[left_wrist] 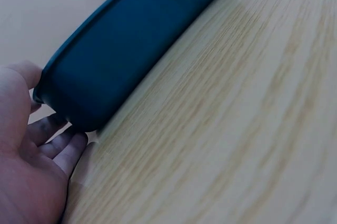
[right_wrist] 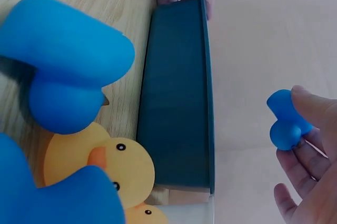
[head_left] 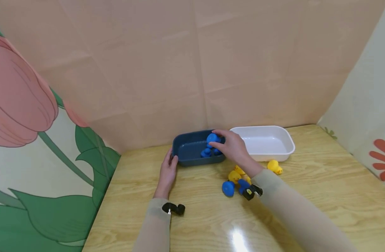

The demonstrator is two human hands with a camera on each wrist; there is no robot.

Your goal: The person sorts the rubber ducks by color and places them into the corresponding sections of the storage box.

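Above the right part of a dark blue tray (head_left: 187, 160), my right hand (head_left: 233, 145) pinches a blue rubber duck (right_wrist: 287, 119) between thumb and fingers. Some blue rubber ducks (head_left: 206, 153) lie inside the tray, partly hidden by the right hand and the held duck. My left hand (head_left: 167, 171) holds the tray's left end; in the left wrist view its fingers (left_wrist: 68, 153) meet the lower corner and touch the rim. Under my right wrist, yellow ducks (head_left: 234, 176) and blue ducks (head_left: 228, 188) sit close together on the table.
A white tray (head_left: 285, 157) stands just right of the dark blue one. One yellow duck (head_left: 274, 167) lies in front of it. Behind both trays rises a beige covered wall (head_left: 142, 70). The wooden table (head_left: 198, 217) reflects a bright spot near its front.
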